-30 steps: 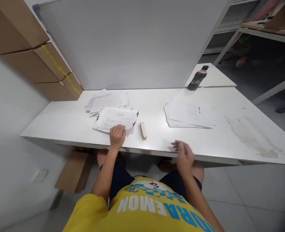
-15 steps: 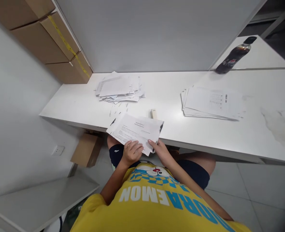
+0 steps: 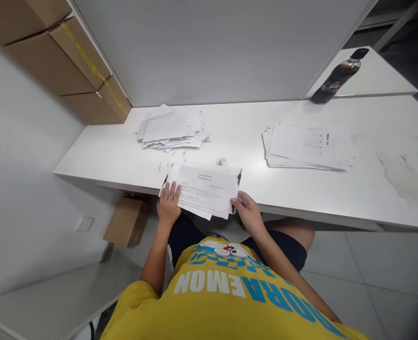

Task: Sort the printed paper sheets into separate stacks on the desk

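A few printed sheets of paper (image 3: pixel 207 191) overlap unevenly at the table's front edge, their lower part reaching past it. Black smudges mark their left and right ends. My left hand (image 3: pixel 169 203) grips their left side, fingers laid over the top; its thumb is hard to make out. At the lower right corner, my right hand (image 3: pixel 247 212) pinches the sheets between thumb and fingers. Just behind the sheets lies a small cream-coloured block (image 3: pixel 223 162), partly covered by them.
An untidy paper stack (image 3: pixel 173 130) lies at the back left, and a neater one (image 3: pixel 301 146) to the right. A cola bottle (image 3: pixel 338 78) stands at the back right of the white table (image 3: pixel 124 156). Cardboard boxes (image 3: pixel 96 104) are piled on the left; another box (image 3: pixel 127 222) sits below.
My left hand has moved left to the sheets' left side. My right hand has shifted slightly right along their edge. The sheets now lie straighter.
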### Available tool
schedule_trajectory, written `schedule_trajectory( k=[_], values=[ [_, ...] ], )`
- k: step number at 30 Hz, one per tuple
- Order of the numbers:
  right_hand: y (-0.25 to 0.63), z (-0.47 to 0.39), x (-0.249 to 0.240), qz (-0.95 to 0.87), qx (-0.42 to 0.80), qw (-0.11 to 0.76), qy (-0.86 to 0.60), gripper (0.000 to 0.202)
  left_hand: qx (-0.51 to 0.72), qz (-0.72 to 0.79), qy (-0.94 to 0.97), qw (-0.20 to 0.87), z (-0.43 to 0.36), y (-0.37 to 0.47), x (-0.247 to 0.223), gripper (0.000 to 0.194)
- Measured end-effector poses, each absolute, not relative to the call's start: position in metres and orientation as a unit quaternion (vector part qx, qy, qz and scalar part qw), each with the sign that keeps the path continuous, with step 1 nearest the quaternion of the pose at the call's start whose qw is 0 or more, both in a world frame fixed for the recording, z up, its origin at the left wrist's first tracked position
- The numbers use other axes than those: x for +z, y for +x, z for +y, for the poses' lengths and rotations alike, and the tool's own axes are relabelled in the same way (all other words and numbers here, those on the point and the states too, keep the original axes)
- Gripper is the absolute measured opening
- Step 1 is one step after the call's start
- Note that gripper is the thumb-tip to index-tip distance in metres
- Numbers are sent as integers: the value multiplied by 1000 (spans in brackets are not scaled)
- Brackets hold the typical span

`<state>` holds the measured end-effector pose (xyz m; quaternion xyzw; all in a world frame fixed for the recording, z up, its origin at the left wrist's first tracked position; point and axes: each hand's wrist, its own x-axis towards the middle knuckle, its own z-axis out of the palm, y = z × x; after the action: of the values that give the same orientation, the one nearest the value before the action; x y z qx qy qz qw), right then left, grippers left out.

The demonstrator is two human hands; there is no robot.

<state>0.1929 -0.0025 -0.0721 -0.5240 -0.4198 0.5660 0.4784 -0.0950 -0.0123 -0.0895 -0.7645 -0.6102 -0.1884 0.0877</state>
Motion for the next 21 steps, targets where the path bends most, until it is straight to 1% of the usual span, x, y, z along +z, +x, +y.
schedule_trajectory(
  k=[4,9,16,21],
  values=[
    [200,-4,-69,-406,560,487,-534,35,-207,-655,-723,77,-10,-96,-88,59],
    [208,-2,-64,-410,542,485,-550,33,-162,-714,-679,57,-4,-112,-74,58],
    [215,3,-60,-396,513,513,-563,32,-89,-764,-638,34,-3,-148,-55,69],
    [227,2,-54,-370,477,549,-578,28,-46,-813,-580,10,-3,-181,-39,84]
  ],
)
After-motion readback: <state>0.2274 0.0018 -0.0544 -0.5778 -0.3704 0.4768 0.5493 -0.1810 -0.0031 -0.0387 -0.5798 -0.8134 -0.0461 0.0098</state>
